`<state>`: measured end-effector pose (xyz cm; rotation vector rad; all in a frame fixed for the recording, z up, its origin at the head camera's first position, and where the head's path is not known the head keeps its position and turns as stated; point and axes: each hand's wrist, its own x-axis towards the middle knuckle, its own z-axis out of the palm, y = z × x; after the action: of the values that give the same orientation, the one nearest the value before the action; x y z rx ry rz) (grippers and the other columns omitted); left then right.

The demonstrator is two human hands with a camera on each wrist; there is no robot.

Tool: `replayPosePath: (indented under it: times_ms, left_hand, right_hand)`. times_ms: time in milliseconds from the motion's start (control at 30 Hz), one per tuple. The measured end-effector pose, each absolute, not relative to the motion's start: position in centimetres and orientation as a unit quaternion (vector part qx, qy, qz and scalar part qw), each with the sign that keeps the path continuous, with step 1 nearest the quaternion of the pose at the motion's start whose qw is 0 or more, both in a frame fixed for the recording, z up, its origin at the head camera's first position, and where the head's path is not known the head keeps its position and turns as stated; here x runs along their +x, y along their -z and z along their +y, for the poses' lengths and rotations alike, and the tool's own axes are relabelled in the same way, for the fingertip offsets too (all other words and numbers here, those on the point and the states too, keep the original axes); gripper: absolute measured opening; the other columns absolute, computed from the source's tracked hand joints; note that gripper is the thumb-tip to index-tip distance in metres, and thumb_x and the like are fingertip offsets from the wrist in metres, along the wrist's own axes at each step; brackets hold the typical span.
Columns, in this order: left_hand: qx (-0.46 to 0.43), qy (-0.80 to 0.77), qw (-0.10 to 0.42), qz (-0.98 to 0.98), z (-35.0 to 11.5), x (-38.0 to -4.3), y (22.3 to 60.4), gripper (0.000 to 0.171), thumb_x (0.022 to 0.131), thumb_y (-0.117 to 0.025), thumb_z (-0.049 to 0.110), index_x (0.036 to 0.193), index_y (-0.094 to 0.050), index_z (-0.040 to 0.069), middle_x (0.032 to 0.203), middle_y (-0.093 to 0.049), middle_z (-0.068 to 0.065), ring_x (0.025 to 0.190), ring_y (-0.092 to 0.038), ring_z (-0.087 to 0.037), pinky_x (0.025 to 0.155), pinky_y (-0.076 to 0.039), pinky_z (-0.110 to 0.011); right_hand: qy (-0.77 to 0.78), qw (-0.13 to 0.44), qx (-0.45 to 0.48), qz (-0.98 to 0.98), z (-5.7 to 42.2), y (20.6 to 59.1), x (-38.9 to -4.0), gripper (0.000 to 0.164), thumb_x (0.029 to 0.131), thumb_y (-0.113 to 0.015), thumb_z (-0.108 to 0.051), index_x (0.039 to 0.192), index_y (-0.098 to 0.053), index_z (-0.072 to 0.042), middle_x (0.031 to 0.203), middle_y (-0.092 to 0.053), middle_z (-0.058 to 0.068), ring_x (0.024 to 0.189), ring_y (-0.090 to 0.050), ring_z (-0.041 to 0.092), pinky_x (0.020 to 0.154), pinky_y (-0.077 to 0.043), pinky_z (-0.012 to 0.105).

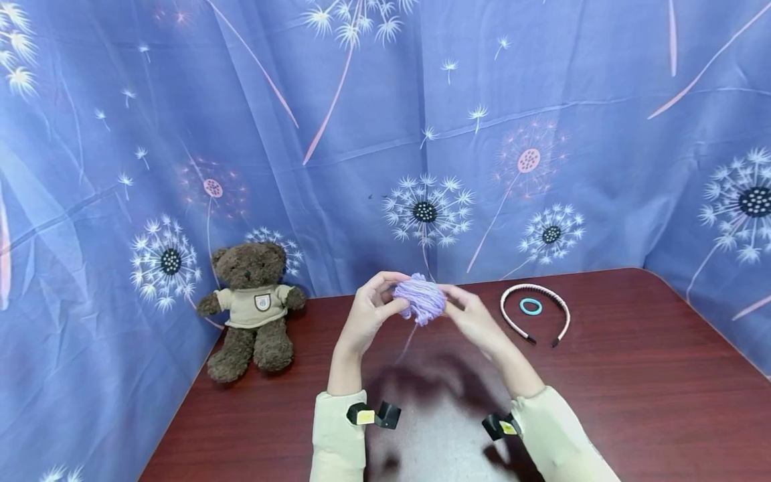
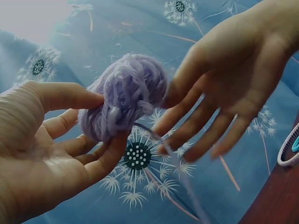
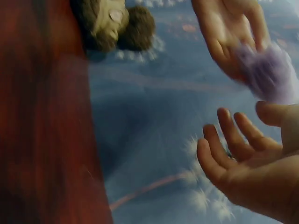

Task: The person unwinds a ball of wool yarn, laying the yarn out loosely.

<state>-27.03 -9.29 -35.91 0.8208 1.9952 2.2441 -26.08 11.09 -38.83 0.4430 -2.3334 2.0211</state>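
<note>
A small bundle of lilac yarn [image 1: 419,299] is held up above the table, with a loose strand hanging from it. My left hand [image 1: 369,309] pinches the bundle between thumb and fingers, as the left wrist view shows on the yarn [image 2: 128,93]. On the other side is my right hand [image 1: 472,318], its thumb close to the yarn or touching it; I cannot tell which. The fingers of that right hand [image 3: 252,161] are spread and loosely bent, with nothing between them. Motion blurs the yarn [image 3: 268,72] in the right wrist view.
A brown teddy bear [image 1: 249,308] in a beige shirt sits at the table's left edge. On the right lie a pale headband [image 1: 506,311] and a turquoise ring [image 1: 531,306] inside its curve. Blue dandelion-print cloth [image 1: 361,201] hangs behind the dark red table [image 1: 632,375].
</note>
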Motion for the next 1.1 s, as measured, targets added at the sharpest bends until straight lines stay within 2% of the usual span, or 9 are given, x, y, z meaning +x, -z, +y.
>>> replayPosePath:
  times_ms: [67,133,200,267,333,467,633,867,1100]
  left_hand:
    - [0.273,-0.717,0.023,0.641,-9.3,-27.0,35.9,0.041,0.084,-0.06,-0.013,0.123,-0.048,-0.017,0.102,-0.066,0.012,0.087,-0.061,-0.008,0.069,-0.053,-0.017]
    - [0.279,-0.713,0.03,0.643,-9.3,-27.0,35.9,0.041,0.085,-0.06,-0.012,0.123,-0.048,-0.017,0.104,-0.066,0.012,0.089,-0.062,-0.008,0.071,-0.053,-0.017]
    - [0.284,-0.712,0.034,0.641,-9.3,-27.0,36.0,0.041,0.086,-0.062,-0.01,0.123,-0.048,-0.017,0.104,-0.066,0.012,0.09,-0.062,-0.009,0.073,-0.053,-0.017]
    - [0.288,-0.709,0.035,0.643,-9.4,-27.1,36.1,0.041,0.086,-0.062,-0.008,0.124,-0.049,-0.016,0.103,-0.066,0.012,0.089,-0.062,-0.007,0.073,-0.053,-0.017]
    - [0.292,-0.705,0.034,0.646,-9.6,-27.2,36.1,0.04,0.087,-0.062,-0.007,0.124,-0.05,-0.016,0.103,-0.067,0.012,0.088,-0.062,-0.007,0.071,-0.053,-0.017]
    - [0.297,-0.69,0.032,0.659,-10.0,-27.3,36.1,0.039,0.086,-0.06,-0.009,0.123,-0.052,-0.015,0.104,-0.066,0.011,0.084,-0.06,-0.004,0.069,-0.052,-0.016]
    - [0.321,-0.663,0.05,0.674,-10.5,-27.3,36.2,0.037,0.085,-0.059,-0.01,0.121,-0.055,-0.014,0.106,-0.066,0.005,0.083,-0.061,-0.005,0.069,-0.052,-0.017]
    - [0.334,-0.617,0.053,0.711,-10.0,-27.3,36.3,0.039,0.085,-0.062,-0.008,0.124,-0.057,-0.01,0.114,-0.063,-0.028,0.086,-0.063,-0.003,0.072,-0.054,-0.018]
    - [0.267,-0.675,0.008,0.688,-8.8,-27.5,36.4,0.051,0.084,-0.066,-0.007,0.132,-0.051,-0.004,0.127,-0.057,-0.028,0.101,-0.062,-0.006,0.084,-0.052,-0.016]
  right_hand:
    - [-0.669,-0.032,0.16,-0.725,10.3,38.9,-25.9,0.045,0.103,-0.041,-0.014,0.142,-0.041,0.008,0.138,-0.052,0.028,0.102,-0.058,-0.006,0.106,-0.046,0.036]
    - [-0.696,-0.069,0.172,-0.694,9.9,39.0,-25.7,0.047,0.104,-0.034,-0.014,0.144,-0.034,0.012,0.134,-0.057,0.023,0.102,-0.06,-0.005,0.107,-0.046,0.036]
    - [-0.72,-0.098,0.183,-0.662,9.9,39.1,-25.6,0.048,0.105,-0.03,-0.013,0.144,-0.03,0.016,0.122,-0.065,0.012,0.099,-0.062,-0.002,0.103,-0.049,0.033]
    - [-0.729,-0.115,0.186,-0.649,10.1,39.1,-25.6,0.045,0.105,-0.03,-0.013,0.139,-0.035,0.016,0.103,-0.068,-0.002,0.09,-0.063,-0.001,0.092,-0.053,0.025]
    - [-0.727,-0.126,0.186,-0.649,10.5,39.0,-25.6,0.038,0.104,-0.032,-0.012,0.13,-0.046,0.011,0.085,-0.063,-0.01,0.079,-0.06,0.001,0.078,-0.053,0.019]
    - [-0.699,-0.143,0.181,-0.677,11.5,38.6,-25.8,0.018,0.102,-0.04,-0.012,0.103,-0.057,-0.009,0.074,-0.051,-0.007,0.067,-0.049,0.002,0.064,-0.046,0.016]
    - [-0.673,-0.133,0.164,-0.709,12.5,37.9,-26.0,0.017,0.101,-0.046,-0.015,0.09,-0.059,-0.015,0.074,-0.048,-0.007,0.066,-0.047,0.003,0.063,-0.044,0.016]
    - [-0.678,-0.092,0.121,-0.719,12.4,36.8,-25.1,0.019,0.101,-0.047,-0.02,0.096,-0.058,-0.004,0.073,-0.048,-0.006,0.064,-0.047,0.003,0.06,-0.045,0.017]
    - [-0.698,-0.034,0.103,-0.708,10.7,36.7,-24.6,0.017,0.101,-0.048,-0.017,0.094,-0.058,-0.005,0.073,-0.049,-0.004,0.063,-0.053,0.004,0.061,-0.048,0.018]
